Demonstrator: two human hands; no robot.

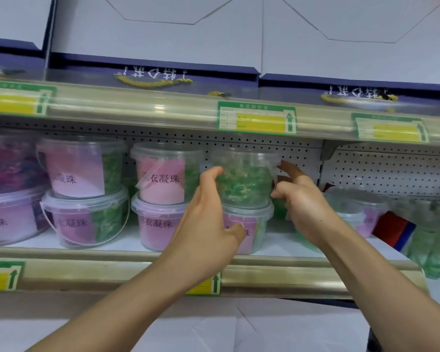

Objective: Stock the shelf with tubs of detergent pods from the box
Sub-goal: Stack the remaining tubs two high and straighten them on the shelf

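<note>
So the shelf [277,241] already has two-high stacks of tubs running along it. Far left there's a big purple tub [9,217] with another on top, then a stack [85,191] with pink labels facing out, then another labelled stack [163,196]. Labels forward makes sense, shoppers need to read them.

The one being worked on is the green tub [243,181], sitting on top of a lower tub [249,224] to match the neighbouring stacks. Its label isn't showing, only green pods through the clear wall, so my guess is it's being squared up or turned.

The left hand [208,219] is raised at the tub's left side, fingers curved in a loose cup, thumb down low. Looks like it's just beside the wall rather than clamped on, but I can't tell for sure if it's touching. The right hand [300,201] is at the right side, fingers half curled near the rim, relaxed, not visibly gripping. Both forearms reach up and in from below.

Further right, more tubs [353,209] sit near the back, and the box isn't in view.
</note>
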